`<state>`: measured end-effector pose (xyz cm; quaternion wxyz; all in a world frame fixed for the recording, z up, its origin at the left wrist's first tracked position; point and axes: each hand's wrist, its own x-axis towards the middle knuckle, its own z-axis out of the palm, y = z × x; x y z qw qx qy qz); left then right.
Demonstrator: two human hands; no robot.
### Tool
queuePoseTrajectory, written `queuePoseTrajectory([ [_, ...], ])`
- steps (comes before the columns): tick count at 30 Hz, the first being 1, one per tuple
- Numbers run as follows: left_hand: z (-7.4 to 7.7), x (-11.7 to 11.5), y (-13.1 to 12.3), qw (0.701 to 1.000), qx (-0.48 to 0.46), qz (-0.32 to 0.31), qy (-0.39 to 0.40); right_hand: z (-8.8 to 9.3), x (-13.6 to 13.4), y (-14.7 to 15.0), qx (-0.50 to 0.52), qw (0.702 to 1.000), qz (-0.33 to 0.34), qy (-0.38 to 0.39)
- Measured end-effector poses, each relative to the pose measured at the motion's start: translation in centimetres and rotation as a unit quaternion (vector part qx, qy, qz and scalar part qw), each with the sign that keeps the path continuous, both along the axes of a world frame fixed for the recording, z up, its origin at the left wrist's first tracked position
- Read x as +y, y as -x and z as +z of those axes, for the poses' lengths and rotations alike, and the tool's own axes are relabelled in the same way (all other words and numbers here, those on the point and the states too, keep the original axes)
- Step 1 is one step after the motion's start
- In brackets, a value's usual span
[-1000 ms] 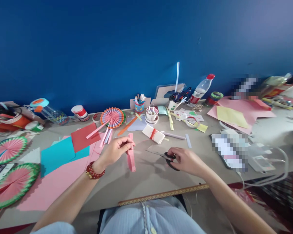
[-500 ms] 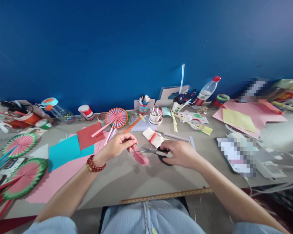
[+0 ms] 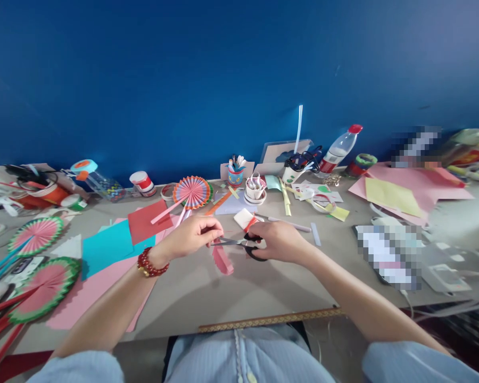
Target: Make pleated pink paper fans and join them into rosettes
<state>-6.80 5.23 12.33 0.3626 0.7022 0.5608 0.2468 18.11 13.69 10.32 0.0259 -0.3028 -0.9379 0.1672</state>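
My left hand point(image 3: 191, 236) pinches the upper end of a small pink paper strip point(image 3: 223, 259), which hangs down with a jagged edge. Black-handled scissors point(image 3: 256, 247) are in my right hand point(image 3: 277, 239), fingers through the loops. Their blades point left and reach the strip just beside my left fingertips; a thin strand shows above the blades. Behind my right hand lies a white folded packet point(image 3: 244, 217) with a red band, partly hidden. A round pleated paper fan point(image 3: 192, 192) on a pink stick lies beyond my left hand.
Blue and red paper sheets point(image 3: 106, 247) and a large pink sheet lie left, with green-edged paper fans point(image 3: 48, 290). A pen cup point(image 3: 235, 175), small white pot point(image 3: 255, 186) and plastic bottle point(image 3: 339, 151) stand along the blue wall. A phone point(image 3: 383, 255) lies right; a patterned ruler point(image 3: 263, 320) edges the table.
My right hand and the scissors have moved left, bringing the blades up to my left fingertips. The pink strip has swung slightly left and hangs steeper.
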Motion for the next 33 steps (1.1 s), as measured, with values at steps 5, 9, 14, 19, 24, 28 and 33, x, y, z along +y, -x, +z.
queuePoseTrajectory([
  [5,0.8,0.2,-0.3,1.000,0.005,-0.011,-0.024,0.6,-0.3,1.3,-0.007,1.000,-0.001,-0.013],
  [9,0.9,0.2,-0.3,1.000,-0.002,-0.001,-0.013,1.0,-0.5,1.9,-0.015,1.000,0.004,-0.015],
  [14,0.8,0.1,-0.3,1.000,-0.023,0.003,0.000,0.9,-0.5,2.0,-0.013,1.000,0.001,-0.016],
  [19,0.9,-0.1,-0.4,1.000,-0.027,0.002,-0.012,1.1,-0.5,2.2,-0.026,1.000,-0.006,-0.004],
  [24,0.7,0.1,-0.3,0.999,-0.040,0.002,-0.012,0.8,-0.3,2.5,-0.048,0.999,0.007,-0.011],
  [28,0.6,0.2,-0.1,1.000,-0.027,0.002,-0.013,0.3,-0.3,2.5,-0.047,0.998,0.026,-0.033],
  [33,0.7,0.2,-0.2,1.000,-0.014,-0.001,-0.007,0.2,-0.7,2.7,-0.042,0.996,0.026,-0.075],
])
